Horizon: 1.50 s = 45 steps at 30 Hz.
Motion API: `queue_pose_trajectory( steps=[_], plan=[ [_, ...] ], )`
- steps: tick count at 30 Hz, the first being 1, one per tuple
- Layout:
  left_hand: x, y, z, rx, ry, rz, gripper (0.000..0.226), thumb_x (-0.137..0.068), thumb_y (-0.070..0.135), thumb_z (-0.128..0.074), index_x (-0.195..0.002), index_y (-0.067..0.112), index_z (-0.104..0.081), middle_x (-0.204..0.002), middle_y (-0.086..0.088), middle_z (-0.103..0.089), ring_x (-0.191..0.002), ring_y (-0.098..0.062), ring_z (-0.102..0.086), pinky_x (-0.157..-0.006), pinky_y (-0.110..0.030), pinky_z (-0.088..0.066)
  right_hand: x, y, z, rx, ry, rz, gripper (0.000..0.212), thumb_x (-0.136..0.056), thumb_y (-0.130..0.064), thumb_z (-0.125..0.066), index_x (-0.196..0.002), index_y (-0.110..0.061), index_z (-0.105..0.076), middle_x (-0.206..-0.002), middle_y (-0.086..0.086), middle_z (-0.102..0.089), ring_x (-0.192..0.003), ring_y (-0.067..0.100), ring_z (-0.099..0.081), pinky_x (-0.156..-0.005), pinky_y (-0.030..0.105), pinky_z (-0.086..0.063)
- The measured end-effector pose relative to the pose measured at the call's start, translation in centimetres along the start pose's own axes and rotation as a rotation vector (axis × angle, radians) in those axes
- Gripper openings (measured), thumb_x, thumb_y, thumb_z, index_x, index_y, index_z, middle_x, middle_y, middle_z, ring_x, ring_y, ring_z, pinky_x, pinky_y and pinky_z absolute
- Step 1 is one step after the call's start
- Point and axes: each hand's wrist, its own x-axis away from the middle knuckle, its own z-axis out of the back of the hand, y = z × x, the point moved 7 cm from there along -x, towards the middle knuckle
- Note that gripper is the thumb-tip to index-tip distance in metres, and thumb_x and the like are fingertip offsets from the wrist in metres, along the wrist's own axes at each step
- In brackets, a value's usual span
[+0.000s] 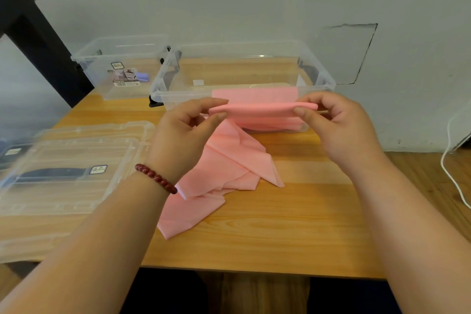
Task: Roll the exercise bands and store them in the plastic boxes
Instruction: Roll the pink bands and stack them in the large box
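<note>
Both forearms reach up from the lower corners to mid-frame. The left hand (187,130) and right hand (339,125) each pinch one end of the pink band's (229,166) rolled top edge between thumb and curled fingers, just in front of a clear box (318,69). The loose band trails down onto the table (293,224). A second box (84,58) sits upper left, two lids (51,135) at left.

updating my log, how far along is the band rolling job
Done: near box and far box stand open, lids off; the far one holds something purple, perhaps a rolled band. In hand: left hand and right hand pinch the first turns of the pink band. Left: most of it lies loose on the table, unboxed.
</note>
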Motion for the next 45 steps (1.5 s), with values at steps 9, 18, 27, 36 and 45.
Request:
queue_pose_trajectory(
  steps=[9,18,27,36,45],
  plan=[
    [-0.3,0.0,0.2,0.073,0.061,0.037,0.015,-0.089,0.027,-0.066,-0.101,0.035,-0.07,-0.066,0.003,-0.05,-0.055,-0.005,-0.04,-0.054,-0.015,-0.037,-0.4,-0.4,-0.1,-0.05,0.003,0.039,0.017,-0.092,-0.026,-0.063,-0.092,-0.043,-0.062,-0.085,-0.015,-0.059,-0.079,0.008,-0.053,-0.068,0.014,-0.041],
    [-0.3,0.3,0.3,0.091,0.036,-0.002,0.015,-0.087,0.025,-0.069,-0.096,0.037,-0.068,-0.072,0.005,-0.057,-0.059,-0.004,-0.046,-0.06,-0.014,-0.041,-0.5,-0.3,0.1,-0.029,0.0,-0.012,0.011,-0.089,-0.025,-0.067,-0.086,-0.035,-0.066,-0.087,-0.017,-0.065,-0.079,0.002,-0.057,-0.068,0.012,-0.044],
    [-0.3,0.8,0.2,0.008,0.01,-0.048,0.019,-0.09,0.023,-0.065,-0.091,0.042,-0.066,-0.077,0.01,-0.059,-0.066,-0.007,-0.051,-0.065,-0.017,-0.041,-0.8,-0.6,0.5,-0.035,-0.001,-0.025,0.005,-0.089,-0.03,-0.067,-0.086,-0.034,-0.066,-0.089,-0.006,-0.066,-0.083,0.016,-0.058,-0.067,0.019,-0.043],
    [-0.6,0.7,0.3,0.113,0.048,0.016,0.015,-0.091,0.021,-0.065,-0.097,0.035,-0.063,-0.066,0.007,-0.047,-0.056,-0.005,-0.043,-0.054,-0.014,-0.039,-0.6,-0.8,0.2,-0.094,-0.024,0.012,0.018,-0.083,-0.024,-0.074,-0.092,-0.037,-0.066,-0.092,-0.008,-0.066,-0.081,0.021,-0.057,-0.071,0.022,-0.048],
    [-0.2,0.2,0.7,0.085,-0.002,0.015,0.017,-0.083,0.025,-0.072,-0.098,0.034,-0.071,-0.073,0.01,-0.059,-0.062,-0.003,-0.048,-0.062,-0.013,-0.041,-0.7,-0.7,0.8,-0.079,0.021,-0.018,0.009,-0.085,-0.025,-0.072,-0.085,-0.033,-0.07,-0.087,-0.011,-0.07,-0.087,0.013,-0.063,-0.074,0.022,-0.049]
  ],
)
